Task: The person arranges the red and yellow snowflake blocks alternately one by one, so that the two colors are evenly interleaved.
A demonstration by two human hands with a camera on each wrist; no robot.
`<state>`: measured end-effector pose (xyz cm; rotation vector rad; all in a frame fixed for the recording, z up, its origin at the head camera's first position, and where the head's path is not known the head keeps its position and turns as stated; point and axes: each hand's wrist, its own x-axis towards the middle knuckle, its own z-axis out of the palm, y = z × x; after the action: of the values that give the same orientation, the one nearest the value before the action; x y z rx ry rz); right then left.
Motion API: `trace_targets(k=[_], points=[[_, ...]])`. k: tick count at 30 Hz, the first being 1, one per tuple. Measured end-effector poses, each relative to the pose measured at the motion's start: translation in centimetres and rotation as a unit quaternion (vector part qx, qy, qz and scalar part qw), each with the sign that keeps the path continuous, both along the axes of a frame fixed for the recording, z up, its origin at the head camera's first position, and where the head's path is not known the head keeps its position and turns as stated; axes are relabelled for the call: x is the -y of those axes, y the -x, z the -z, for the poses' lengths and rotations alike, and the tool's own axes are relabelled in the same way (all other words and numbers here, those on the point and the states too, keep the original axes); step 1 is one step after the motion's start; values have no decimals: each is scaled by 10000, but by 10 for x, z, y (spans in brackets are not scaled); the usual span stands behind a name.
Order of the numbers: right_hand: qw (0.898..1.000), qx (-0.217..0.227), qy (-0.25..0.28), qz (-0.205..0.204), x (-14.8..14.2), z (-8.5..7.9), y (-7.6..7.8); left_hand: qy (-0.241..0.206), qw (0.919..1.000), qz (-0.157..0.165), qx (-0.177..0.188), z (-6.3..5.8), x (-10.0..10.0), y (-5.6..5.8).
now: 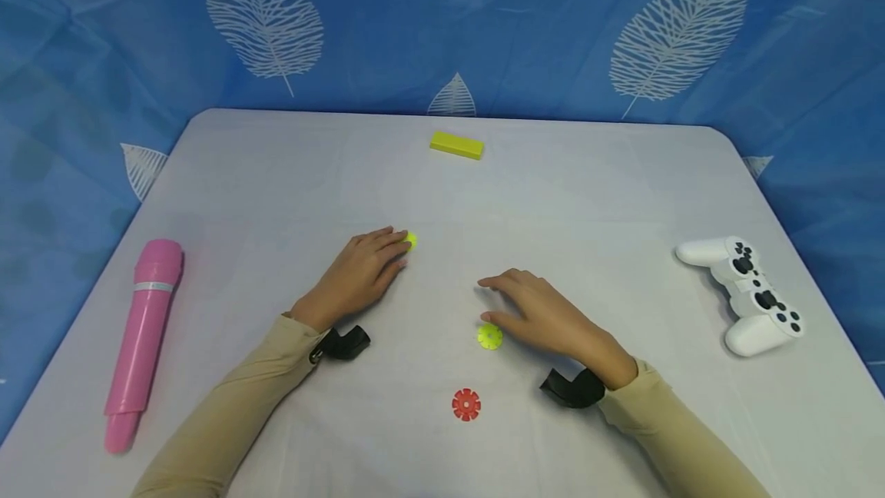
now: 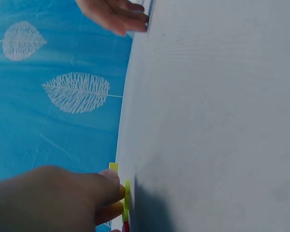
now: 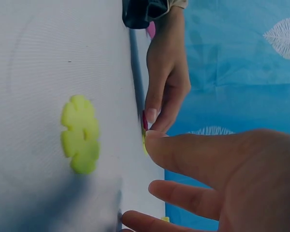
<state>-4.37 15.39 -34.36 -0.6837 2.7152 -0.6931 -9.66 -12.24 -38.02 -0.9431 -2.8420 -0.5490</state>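
Observation:
My left hand (image 1: pixel 362 271) pinches a yellow-green notched disc (image 1: pixel 411 240) at its fingertips, left of the table's middle. In the left wrist view that disc (image 2: pixel 127 198) stands on edge against the fingers, with a red piece (image 2: pixel 126 226) directly below it. The right wrist view also shows a red piece (image 3: pixel 144 119) at the left hand's fingertips, though most of it is hidden. My right hand (image 1: pixel 546 313) holds nothing, its thumb and fingers spread apart. Just beside its thumb tip, a second yellow-green notched disc (image 1: pixel 490 336) lies flat. Nearer me lies a red notched disc (image 1: pixel 466 404).
A yellow block (image 1: pixel 457 145) lies near the table's back edge. On the left is a pink microphone-shaped tube (image 1: pixel 144 344); a white game controller (image 1: pixel 747 294) is at the right. Black wrist mounts hang under both sleeves. Blue leaf-printed cloth (image 1: pixel 442 21) surrounds the white table (image 1: pixel 311 167).

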Motion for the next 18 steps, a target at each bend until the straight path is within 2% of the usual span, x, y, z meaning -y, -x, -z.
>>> trace_targets(k=[5,12,18], points=[[9998,-141,130,-54,-8,4,-10,-160,9994,-26,-300,-1,-5,8],[9989,-366,247,-136,-15,10,-21,-253,9995,-23,-189,-2,-11,20],[9978,-622,193,-89,-17,14,-28,-284,9995,43,-154,-3,-13,23]])
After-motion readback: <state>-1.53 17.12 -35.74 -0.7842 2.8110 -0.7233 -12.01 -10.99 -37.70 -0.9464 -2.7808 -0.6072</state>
